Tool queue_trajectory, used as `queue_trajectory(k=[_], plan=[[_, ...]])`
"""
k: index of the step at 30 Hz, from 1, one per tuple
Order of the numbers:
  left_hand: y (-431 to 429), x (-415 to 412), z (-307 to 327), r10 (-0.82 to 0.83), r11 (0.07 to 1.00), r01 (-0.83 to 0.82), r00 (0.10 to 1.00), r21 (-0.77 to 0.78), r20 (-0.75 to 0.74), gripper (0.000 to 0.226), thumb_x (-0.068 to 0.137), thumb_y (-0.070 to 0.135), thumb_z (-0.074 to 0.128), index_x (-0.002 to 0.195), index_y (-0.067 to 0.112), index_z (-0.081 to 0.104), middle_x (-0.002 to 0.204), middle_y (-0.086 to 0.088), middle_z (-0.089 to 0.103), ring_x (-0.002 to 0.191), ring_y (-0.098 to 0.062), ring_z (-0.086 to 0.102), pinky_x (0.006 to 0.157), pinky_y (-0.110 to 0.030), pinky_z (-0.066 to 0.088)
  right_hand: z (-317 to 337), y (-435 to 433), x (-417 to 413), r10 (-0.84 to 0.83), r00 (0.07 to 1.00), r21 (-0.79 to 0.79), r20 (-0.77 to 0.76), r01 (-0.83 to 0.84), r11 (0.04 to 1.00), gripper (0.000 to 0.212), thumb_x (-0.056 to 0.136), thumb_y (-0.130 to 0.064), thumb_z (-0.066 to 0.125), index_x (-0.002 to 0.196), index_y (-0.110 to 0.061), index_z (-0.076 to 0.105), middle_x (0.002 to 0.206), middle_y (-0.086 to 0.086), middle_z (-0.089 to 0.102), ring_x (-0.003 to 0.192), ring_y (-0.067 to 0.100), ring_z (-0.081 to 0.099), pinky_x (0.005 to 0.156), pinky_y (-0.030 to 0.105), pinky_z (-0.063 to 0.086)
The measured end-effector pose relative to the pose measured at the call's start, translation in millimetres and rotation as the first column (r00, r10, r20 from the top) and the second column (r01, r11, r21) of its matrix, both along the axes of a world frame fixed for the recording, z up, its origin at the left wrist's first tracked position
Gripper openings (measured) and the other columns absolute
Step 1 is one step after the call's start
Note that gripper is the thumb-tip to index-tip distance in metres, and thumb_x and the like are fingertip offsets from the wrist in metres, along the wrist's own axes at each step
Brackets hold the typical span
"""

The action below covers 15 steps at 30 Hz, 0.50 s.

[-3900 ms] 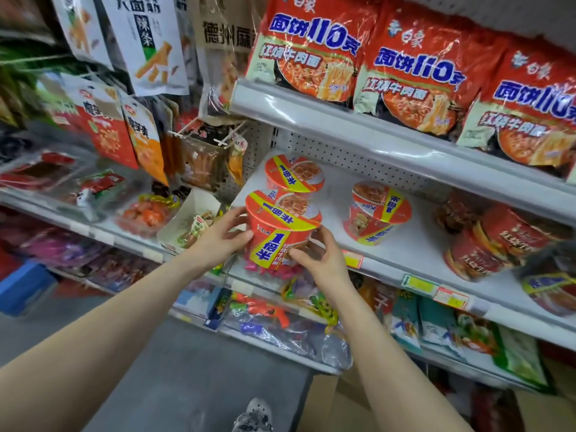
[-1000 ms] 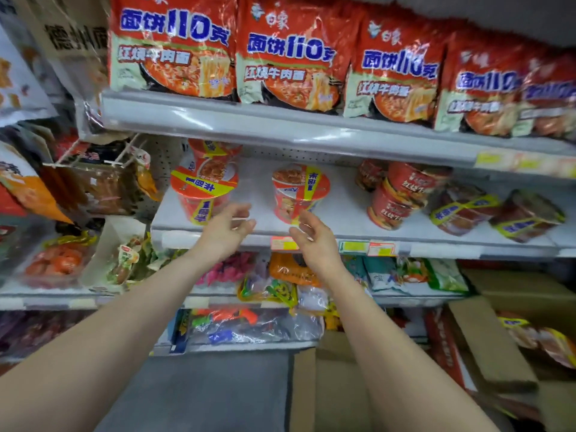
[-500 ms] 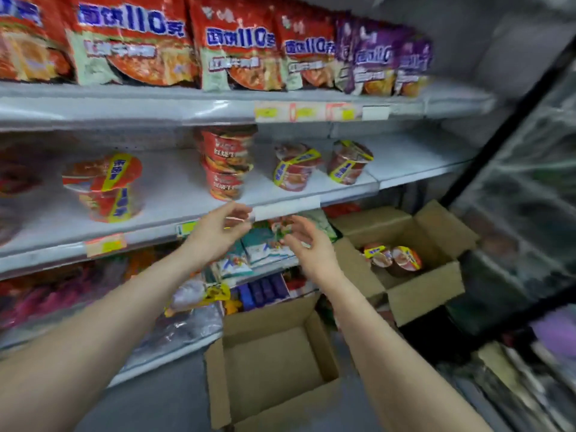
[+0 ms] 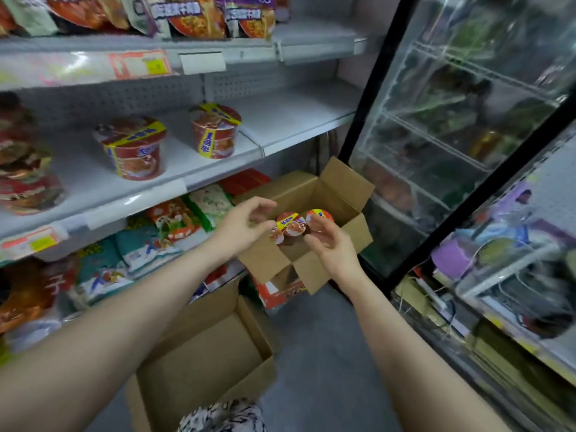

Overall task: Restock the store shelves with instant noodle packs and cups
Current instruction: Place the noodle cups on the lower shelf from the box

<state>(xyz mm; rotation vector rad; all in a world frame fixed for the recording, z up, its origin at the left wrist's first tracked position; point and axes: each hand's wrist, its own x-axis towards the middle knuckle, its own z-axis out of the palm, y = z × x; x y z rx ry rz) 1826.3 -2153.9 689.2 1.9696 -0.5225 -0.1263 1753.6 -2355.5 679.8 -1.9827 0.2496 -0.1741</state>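
Note:
An open cardboard box [image 4: 339,194] stands at the foot of the shelves and holds two red noodle cups [image 4: 290,227] with yellow bands. My left hand [image 4: 243,226] and my right hand [image 4: 330,244] hover over that box, one on each side of the cups, fingers loosely curled and holding nothing. On the middle shelf [image 4: 174,169] stand two red noodle cups [image 4: 134,148], the second cup [image 4: 215,130] further right, with a stack of cups [image 4: 25,169] at the far left. Noodle packs [image 4: 193,14] line the top shelf.
An empty cardboard box [image 4: 202,363] sits on the floor right in front of me, with my shoe below it. A glass-door cooler [image 4: 452,120] rises at the right. Bagged snacks [image 4: 137,244] fill the lower shelf. The right end of the middle shelf is bare.
My view has swung right and down from the shelf toward the boxes. Both hands have dropped from the shelf edge to just above the cups in the open box.

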Motion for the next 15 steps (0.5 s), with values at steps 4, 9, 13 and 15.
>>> queue_trajectory(k=[4,9,13,15], plan=[[-79,38,-11,-0.09,0.996,0.09,0.996,-0.024,-0.01,0.033,0.086,0.019,0.074,0.114,0.029,0.06,0.115,0.006,0.064,0.102,-0.008,0.064,0.096,-0.031,0.05,-7,-71,22,-0.034,0.999,-0.039,0.0,0.034,0.999,0.045,0.092,-0.01,0.067,0.136,-0.012,0.056,0.118,-0.002,0.067,0.107,0.008,0.064,0.094,0.018,0.05],[-172,100,-30,-0.131,0.991,0.13,0.991,-0.044,-0.026,0.035,0.088,0.01,0.071,0.119,0.021,0.06,0.122,-0.001,0.064,0.1,0.002,0.061,0.088,-0.013,0.047,-11,-161,78,-0.069,0.997,-0.061,-0.026,0.067,0.996,0.047,0.092,-0.011,0.068,0.137,-0.016,0.054,0.11,-0.016,0.061,0.102,0.003,0.06,0.089,0.011,0.048],[-228,146,-42,-0.093,0.994,0.087,0.99,-0.061,-0.102,0.037,0.088,0.01,0.069,0.122,0.022,0.06,0.122,0.003,0.063,0.105,-0.004,0.061,0.093,-0.023,0.049,-14,-221,128,-0.052,0.996,-0.088,-0.071,0.046,0.995,0.05,0.091,-0.014,0.07,0.139,-0.018,0.053,0.132,-0.005,0.059,0.113,0.01,0.059,0.1,0.028,0.049],[-253,165,-47,-0.083,0.996,0.078,0.988,-0.037,-0.129,0.038,0.089,0.012,0.069,0.125,0.021,0.06,0.123,0.004,0.062,0.106,-0.003,0.06,0.095,-0.026,0.049,-15,-250,153,-0.05,0.995,-0.096,-0.083,0.042,0.994,0.051,0.091,-0.016,0.069,0.139,-0.02,0.052,0.135,-0.006,0.058,0.115,0.012,0.059,0.099,0.029,0.05]])
